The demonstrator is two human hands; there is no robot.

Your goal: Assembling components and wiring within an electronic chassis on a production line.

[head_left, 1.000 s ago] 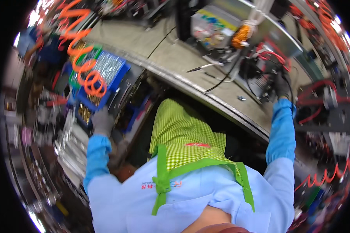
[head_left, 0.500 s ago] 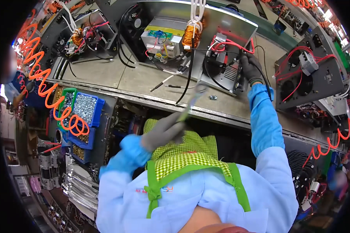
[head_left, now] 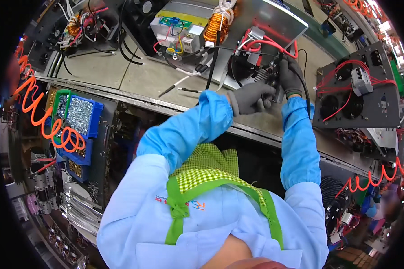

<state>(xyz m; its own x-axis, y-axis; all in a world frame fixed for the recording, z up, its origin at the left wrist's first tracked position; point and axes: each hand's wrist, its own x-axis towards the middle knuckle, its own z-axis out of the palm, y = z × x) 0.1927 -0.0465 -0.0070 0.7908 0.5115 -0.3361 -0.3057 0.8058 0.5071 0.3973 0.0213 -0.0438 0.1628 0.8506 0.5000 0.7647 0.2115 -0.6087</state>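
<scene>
My left hand (head_left: 252,98), in a dark grey glove, is at the front edge of an open metal chassis (head_left: 274,22). Its fingers are curled together, and whatever they hold is hidden. Close by on the right, my right hand (head_left: 292,77), also gloved, has its fingers bent around the chassis's near right part, where a black cable (head_left: 306,89) runs past. What it grips is hard to make out. Between the hands is a dark metal panel with terminals (head_left: 272,76). Thick red wires (head_left: 274,44) loop above them. A copper-wound coil (head_left: 216,28) stands to the left.
Black-sleeved cable ends (head_left: 168,91) lie near the bench edge (head_left: 152,104). At right stands a dark fan panel (head_left: 359,94) with red wires. Blue bins (head_left: 94,119) of small hardware and an orange coiled hose (head_left: 36,107) are at left. Another wired unit (head_left: 78,31) sits far left.
My left hand has risen from above my lap to the chassis beside my right hand. The wrench it held no longer shows. My right hand stays at the chassis; the whole view has shifted slightly.
</scene>
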